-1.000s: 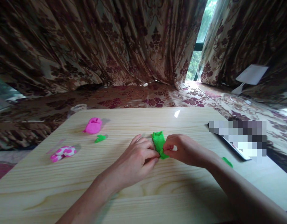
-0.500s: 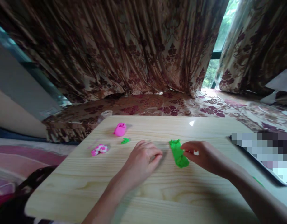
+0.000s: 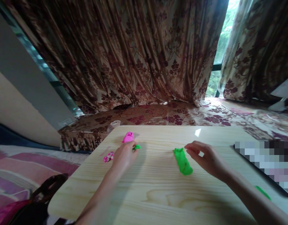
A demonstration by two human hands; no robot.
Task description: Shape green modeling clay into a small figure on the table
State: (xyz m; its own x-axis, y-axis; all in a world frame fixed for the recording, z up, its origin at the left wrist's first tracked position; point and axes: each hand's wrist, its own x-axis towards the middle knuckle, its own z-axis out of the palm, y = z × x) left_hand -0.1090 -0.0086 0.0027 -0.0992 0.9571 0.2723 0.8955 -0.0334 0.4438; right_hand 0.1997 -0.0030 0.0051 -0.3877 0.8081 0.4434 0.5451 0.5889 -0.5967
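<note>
My left hand reaches to the left part of the table, its thumb and forefinger closed around a small green piece of modelling clay. Just beyond it lies a pink lump of clay, partly hidden by the hand. To the left of my wrist is a pink-and-white mottled piece of clay. A flattened, long green slab of clay with small nubs at its far end rests on the table. Right beside that end, my right hand is held in a pinch; whatever is between its fingertips cannot be made out.
Everything lies on a pale wood-grain table. A dark-edged flat object with a blurred-out surface is at the right edge, with a thin green strip near my right forearm. Patterned curtains hang behind.
My left hand has moved left and away from me, closing on the small green clay piece. My right hand stays pinched beside the green slab. The view has shifted slightly.
</note>
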